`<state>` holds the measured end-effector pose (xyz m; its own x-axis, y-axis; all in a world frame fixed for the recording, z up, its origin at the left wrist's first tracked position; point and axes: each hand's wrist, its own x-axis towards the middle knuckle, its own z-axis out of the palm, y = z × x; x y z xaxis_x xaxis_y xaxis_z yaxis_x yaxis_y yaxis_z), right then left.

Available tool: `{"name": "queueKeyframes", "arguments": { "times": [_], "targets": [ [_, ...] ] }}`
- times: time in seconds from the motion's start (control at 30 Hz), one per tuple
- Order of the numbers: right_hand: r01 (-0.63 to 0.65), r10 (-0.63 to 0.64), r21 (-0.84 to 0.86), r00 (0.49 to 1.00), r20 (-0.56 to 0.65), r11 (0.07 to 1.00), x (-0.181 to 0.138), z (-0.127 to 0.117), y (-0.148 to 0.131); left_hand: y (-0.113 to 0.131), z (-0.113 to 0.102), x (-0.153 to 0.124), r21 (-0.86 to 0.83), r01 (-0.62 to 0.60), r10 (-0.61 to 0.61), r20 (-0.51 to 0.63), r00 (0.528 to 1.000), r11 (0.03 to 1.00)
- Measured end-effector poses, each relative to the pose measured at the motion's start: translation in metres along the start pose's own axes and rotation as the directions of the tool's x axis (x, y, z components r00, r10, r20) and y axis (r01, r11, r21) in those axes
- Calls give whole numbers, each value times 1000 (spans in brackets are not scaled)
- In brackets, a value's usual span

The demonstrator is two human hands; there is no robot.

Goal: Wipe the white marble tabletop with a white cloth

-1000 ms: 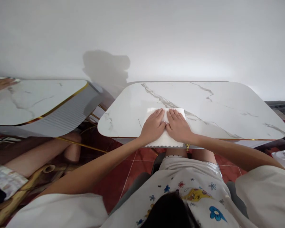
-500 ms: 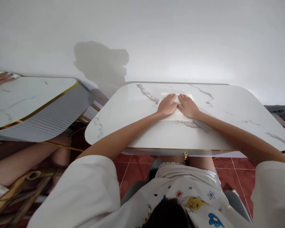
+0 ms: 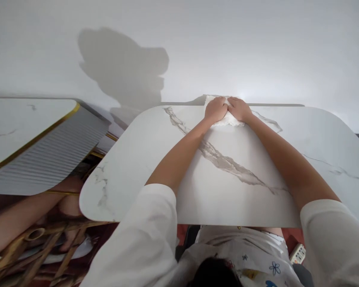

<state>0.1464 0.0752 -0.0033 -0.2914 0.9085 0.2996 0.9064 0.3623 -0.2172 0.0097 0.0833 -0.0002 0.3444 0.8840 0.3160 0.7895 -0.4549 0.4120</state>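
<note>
A white cloth (image 3: 231, 120) with a wavy edge lies at the far edge of the white marble-patterned table (image 3: 197, 179), its back part raised at the wall. My left hand (image 3: 216, 109) presses on the cloth's left half, fingers bent over it. Beside it, my right hand (image 3: 239, 109) bears down on the right half in the same way. The two thumbs meet or nearly meet in the middle. Part of the cloth is hidden under my palms, and both forearms stretch forward over the tabletop.
The white wall (image 3: 257, 48) rises right behind the table and carries a shadow. To the left stands a second marble-patterned table (image 3: 26, 123) with a ribbed side and gold trim. Another person's leg (image 3: 32, 211) and a wooden chair (image 3: 42, 247) are below it. A power strip (image 3: 298, 253) shows at lower right.
Both my hands have slid the cloth forward from the table's middle to its far edge, and my fingers are more bent. My view has moved closer over the table. The other person's hand has left view.
</note>
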Motion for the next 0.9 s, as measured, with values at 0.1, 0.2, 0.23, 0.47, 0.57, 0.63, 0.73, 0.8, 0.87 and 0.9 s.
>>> {"name": "queueKeyframes", "arguments": {
  "times": [0.1,0.2,0.23,0.47,0.57,0.63,0.73,0.8,0.87,0.9],
  "targets": [
    [-24,24,-25,1000,-6,999,0,-2,1,0,1,3,7,10,-10,-16,1000,1000],
    [-40,40,-54,999,-9,998,0,-2,0,-1,3,4,11,12,-12,-12,1000,1000],
    [-37,37,-62,999,-11,997,1,-1,0,-2,3,5,13,8,-7,-9,1000,1000],
    [16,-18,-84,1000,-21,996,-12,7,-11,0,-1,-16,102,-71,72,-5,997,992],
    [12,-11,-92,1000,13,996,-40,1,-25,9,-7,-45,144,-130,132,-5,991,981],
    [0,4,-103,999,40,995,-64,-4,-39,16,-12,-68,162,-159,160,4,987,974],
    [-17,20,-118,999,30,993,-102,-11,-63,27,-21,-105,172,-174,171,31,985,970],
    [-14,15,-120,1000,5,993,-129,-15,-81,34,-27,-133,165,-189,184,49,982,968],
    [-7,8,-111,1000,8,994,-156,-21,-98,42,-34,-162,152,-198,191,59,980,968],
    [-2,5,-105,1000,23,994,-170,-24,-106,46,-36,-178,146,-191,183,64,981,971]
  ]
}}
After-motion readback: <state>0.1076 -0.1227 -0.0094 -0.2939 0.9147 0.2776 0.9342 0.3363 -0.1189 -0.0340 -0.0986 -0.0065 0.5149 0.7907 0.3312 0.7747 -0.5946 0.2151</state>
